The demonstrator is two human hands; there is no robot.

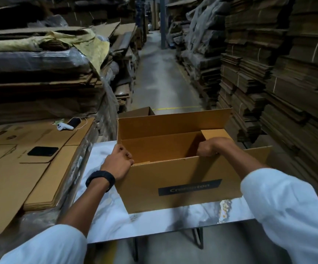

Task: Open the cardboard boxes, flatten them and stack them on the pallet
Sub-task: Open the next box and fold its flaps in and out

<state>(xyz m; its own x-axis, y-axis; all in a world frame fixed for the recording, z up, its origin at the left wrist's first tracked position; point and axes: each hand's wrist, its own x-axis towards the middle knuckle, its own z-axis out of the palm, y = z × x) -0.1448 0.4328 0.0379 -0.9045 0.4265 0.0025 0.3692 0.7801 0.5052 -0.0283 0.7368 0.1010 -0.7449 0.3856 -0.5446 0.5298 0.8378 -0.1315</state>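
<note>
Already open at the top, the cardboard box point(173, 180) stands upright on the marbled table point(106, 216), its far flap raised and its near wall close to the table's front edge; the left hand point(119, 162) has its fingers curled round the near left corner, and the right hand point(209, 147) is curled tight at the near rim toward the right end, though whether it clasps the rim or the end flap I cannot tell. Likely trouble: an uneven pull could tear a corner seam, or drag the box off the front edge; just left, the stack of flattened cartons point(30, 178) carries a black phone point(43, 151) and a white controller point(64, 127), which a carelessly laid sheet could bury or knock off.
</note>
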